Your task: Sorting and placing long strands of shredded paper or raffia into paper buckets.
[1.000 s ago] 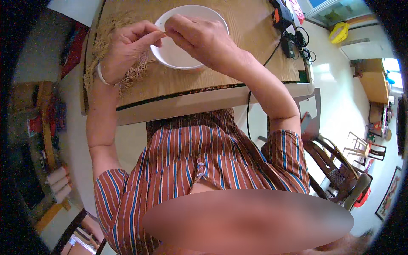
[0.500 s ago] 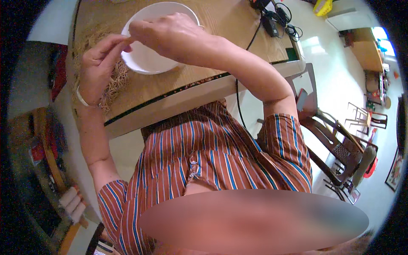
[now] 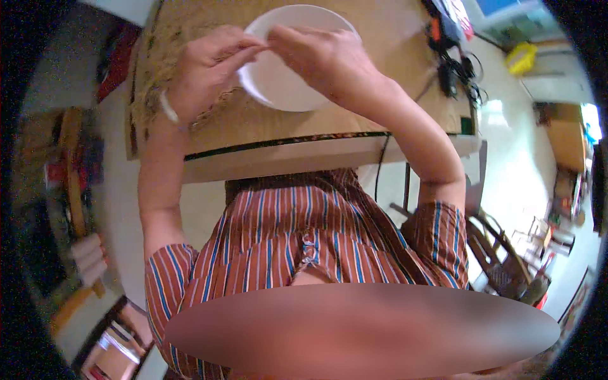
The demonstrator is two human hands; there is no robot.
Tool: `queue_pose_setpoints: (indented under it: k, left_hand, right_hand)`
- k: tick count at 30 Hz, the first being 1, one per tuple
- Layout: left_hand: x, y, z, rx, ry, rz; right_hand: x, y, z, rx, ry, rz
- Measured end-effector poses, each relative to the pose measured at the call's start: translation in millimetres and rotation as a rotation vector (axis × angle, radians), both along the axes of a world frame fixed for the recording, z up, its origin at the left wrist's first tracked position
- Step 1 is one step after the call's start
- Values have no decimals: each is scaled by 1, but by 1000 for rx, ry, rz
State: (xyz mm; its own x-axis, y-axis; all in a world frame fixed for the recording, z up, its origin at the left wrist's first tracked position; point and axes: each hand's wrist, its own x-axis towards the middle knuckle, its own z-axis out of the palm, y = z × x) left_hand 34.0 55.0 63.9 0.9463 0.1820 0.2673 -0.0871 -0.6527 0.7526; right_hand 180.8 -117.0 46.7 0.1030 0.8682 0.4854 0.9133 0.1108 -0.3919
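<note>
A white round bowl (image 3: 285, 88) stands on the wooden table. Over its left rim the fingertips of both my hands meet. My left hand (image 3: 212, 66) is closed in a pinch, with a pale band around its wrist. Reaching across the bowl from the right, my right hand (image 3: 323, 60) has its fingers bent together against the left fingertips. Whatever lies between them is too small and blurred to name. A spread of thin, tan, tangled strands (image 3: 158, 57) covers the left part of the table, partly behind my left hand.
Black cables and adapters (image 3: 453, 69) lie at the table's (image 3: 386, 38) right end. One black cord (image 3: 382, 164) hangs over the front edge. Dark wooden chairs (image 3: 500, 259) stand on the right. A yellow object (image 3: 520, 58) is beyond the table.
The whole view has turned, so table, bowl and hands now appear farther right. Both hands stay together at the bowl, their fingertips slightly farther in over its rim.
</note>
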Motion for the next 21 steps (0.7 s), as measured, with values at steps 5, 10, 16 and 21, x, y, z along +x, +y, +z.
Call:
queue_pose_setpoints:
  k: [5,10,16,21]
  left_hand:
    - [-3,1,-13,192,-93,-18]
    - [-13,19,-28,96,-156,107]
    - [-8,11,-55,-221,-63,214]
    - [-14,-2,-59,-248,32,304]
  right_hand:
    - [-5,1,-10,-47,24,-63]
    - [-10,4,-12,-42,191,-118]
    - [-6,15,-10,13,334,-115]
    - [-2,15,-9,-108,418,-152]
